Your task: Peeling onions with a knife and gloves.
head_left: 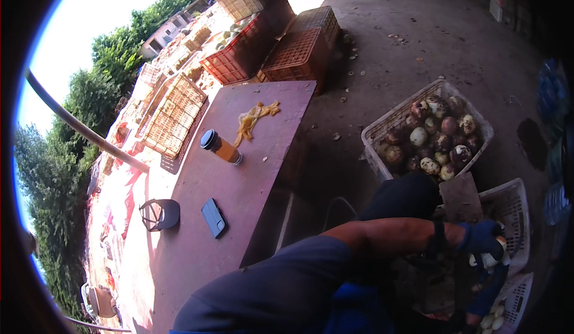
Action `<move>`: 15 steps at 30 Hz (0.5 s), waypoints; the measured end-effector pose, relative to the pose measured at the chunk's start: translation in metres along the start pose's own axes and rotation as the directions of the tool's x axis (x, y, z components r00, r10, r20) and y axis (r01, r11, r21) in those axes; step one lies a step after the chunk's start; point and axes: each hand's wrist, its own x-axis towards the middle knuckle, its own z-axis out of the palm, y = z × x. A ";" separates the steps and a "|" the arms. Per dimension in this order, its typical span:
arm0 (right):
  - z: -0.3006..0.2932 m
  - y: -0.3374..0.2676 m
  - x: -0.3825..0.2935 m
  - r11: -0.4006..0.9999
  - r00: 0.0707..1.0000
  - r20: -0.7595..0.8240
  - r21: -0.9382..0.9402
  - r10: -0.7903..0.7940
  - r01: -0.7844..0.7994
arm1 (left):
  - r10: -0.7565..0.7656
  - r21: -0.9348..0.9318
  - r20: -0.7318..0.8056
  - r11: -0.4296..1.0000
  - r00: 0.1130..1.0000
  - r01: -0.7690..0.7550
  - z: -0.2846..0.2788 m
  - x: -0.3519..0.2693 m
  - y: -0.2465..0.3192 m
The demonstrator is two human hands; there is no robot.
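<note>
My left hand (482,237), in a blue glove, is closed around a pale, partly peeled onion (492,257) at the lower right. Just below it is my right hand (486,296), gloved too and in shadow; its fingers reach up towards the onion, and whether it grips something cannot be made out. Beneath the hands are a plastic crate (515,226) and a second white crate (520,300) with pale peeled onions (493,320). Farther up, a crate (371,143) holds unpeeled, dirt-stained onions (441,141).
A reddish table (233,177) on the left bears a tumbler (222,148), a phone (213,218), a cap (161,214) and a yellow cloth (253,118). Red crates (293,51) stand stacked behind it. A flat board (461,195) lies near my forearm.
</note>
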 end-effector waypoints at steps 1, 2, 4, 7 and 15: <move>-0.007 0.008 0.001 0.999 1.000 0.010 -0.051 -0.004 0.005 | 0.008 0.003 -0.019 1.000 1.000 -0.008 0.000 0.002 -0.002; -0.013 0.016 0.003 0.995 1.000 0.021 -0.103 -0.008 0.010 | 0.015 0.006 -0.037 1.000 0.999 -0.015 0.000 0.004 -0.003; 0.014 -0.015 -0.003 0.980 0.988 0.005 0.125 0.157 -0.156 | 0.048 0.068 -0.074 0.997 0.996 -0.043 -0.007 0.012 -0.013; -0.004 -0.001 0.016 0.960 0.970 0.092 0.148 0.225 -0.237 | 0.129 0.203 -0.106 0.973 0.986 -0.106 -0.007 0.022 -0.025; 0.028 -0.021 0.003 0.966 0.971 0.007 0.104 0.238 -0.238 | 0.135 0.259 -0.116 0.961 0.984 -0.101 -0.006 0.012 -0.022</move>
